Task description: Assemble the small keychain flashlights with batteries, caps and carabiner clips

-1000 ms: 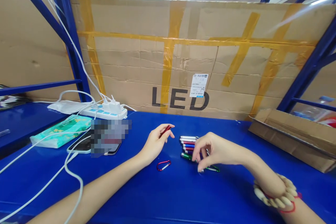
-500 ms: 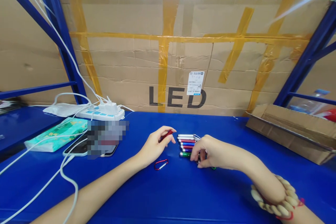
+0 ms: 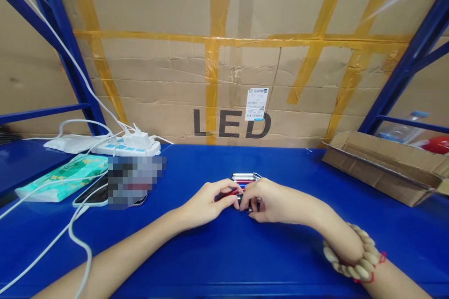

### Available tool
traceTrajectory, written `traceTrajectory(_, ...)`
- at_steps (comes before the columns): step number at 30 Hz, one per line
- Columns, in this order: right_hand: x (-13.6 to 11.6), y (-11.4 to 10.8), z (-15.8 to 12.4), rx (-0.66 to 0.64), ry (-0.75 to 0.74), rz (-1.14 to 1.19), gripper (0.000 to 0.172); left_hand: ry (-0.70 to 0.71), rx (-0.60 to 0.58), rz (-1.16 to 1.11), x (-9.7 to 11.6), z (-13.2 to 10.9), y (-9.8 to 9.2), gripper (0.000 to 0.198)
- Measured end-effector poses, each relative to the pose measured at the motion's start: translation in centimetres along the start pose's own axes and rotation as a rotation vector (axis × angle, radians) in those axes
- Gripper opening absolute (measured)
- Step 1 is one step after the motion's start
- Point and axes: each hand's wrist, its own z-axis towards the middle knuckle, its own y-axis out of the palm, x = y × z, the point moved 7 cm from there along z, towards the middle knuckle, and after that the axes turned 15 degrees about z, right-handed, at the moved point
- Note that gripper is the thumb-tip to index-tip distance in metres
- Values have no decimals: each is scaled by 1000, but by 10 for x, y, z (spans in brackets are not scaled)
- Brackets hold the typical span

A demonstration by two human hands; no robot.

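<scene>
My left hand (image 3: pixel 206 204) is closed around a slim red metal tube (image 3: pixel 229 194) that looks like a mini flashlight. Its tip points right and meets the fingers of my right hand (image 3: pixel 266 200). Those right fingers are curled down over a dark, silver-ended piece, mostly hidden by the hand. Just behind both hands lies a row of similar metal tubes, with a silver tube (image 3: pixel 242 176) at the back and red and blue ones nearer. The hands cover much of the row. No carabiner shows now.
The blue table (image 3: pixel 210 261) backs onto a large taped cardboard sheet (image 3: pixel 157 79). At left are a power strip (image 3: pixel 105 148), white cables, a green tissue pack (image 3: pixel 66 177) and a phone (image 3: pixel 93 195). An open cardboard box (image 3: pixel 372 168) stands at right.
My left hand has come right with the red tube, up against my right hand. The red carabiner in front of it has gone out of sight. The view has tipped slightly down.
</scene>
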Motion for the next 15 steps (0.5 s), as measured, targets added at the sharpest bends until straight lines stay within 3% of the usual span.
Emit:
traceTrajectory(9, -8, 5, 3, -19, -28, 12, 29, -37, 183, -145, -13, 4, -13, 19)
traceTrajectory(15, -11, 7, 5, -1, -63, 8, 27, -60, 227, -206, -17, 4, -15, 26)
